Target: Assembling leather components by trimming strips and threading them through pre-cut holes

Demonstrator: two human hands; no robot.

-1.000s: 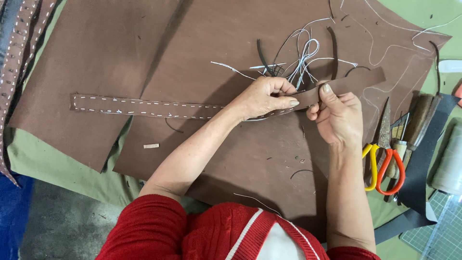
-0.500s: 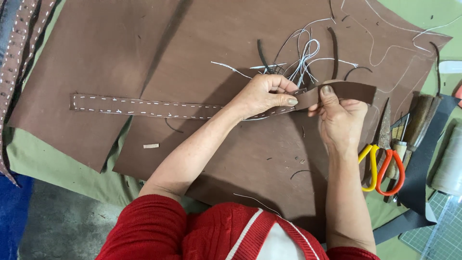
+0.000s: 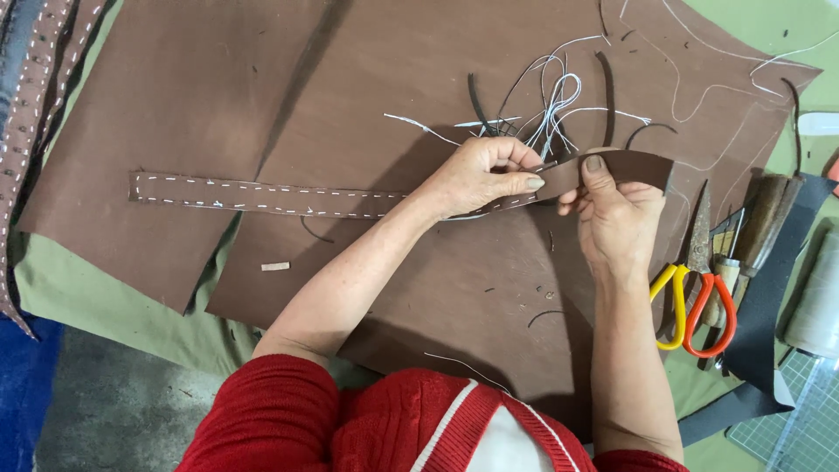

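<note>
Nearest, the right hand (image 3: 616, 218) pinches the loose end of a long brown leather strap with white stitching (image 3: 262, 194). The left hand (image 3: 481, 175) grips that strap just beside it, lifting it off the large brown leather sheet (image 3: 419, 70). Beyond lie tangled white threads (image 3: 551, 96).

no packages, labels, signs or screens visible

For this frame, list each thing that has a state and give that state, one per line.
Leather strap: stitched, flat at left, right end lifted
Left hand: pinching the strap
Right hand: gripping the strap's end
Scissors: closed, lying beside the leather
Leather sheet: spread flat
Thread scraps: loose, tangled
</note>
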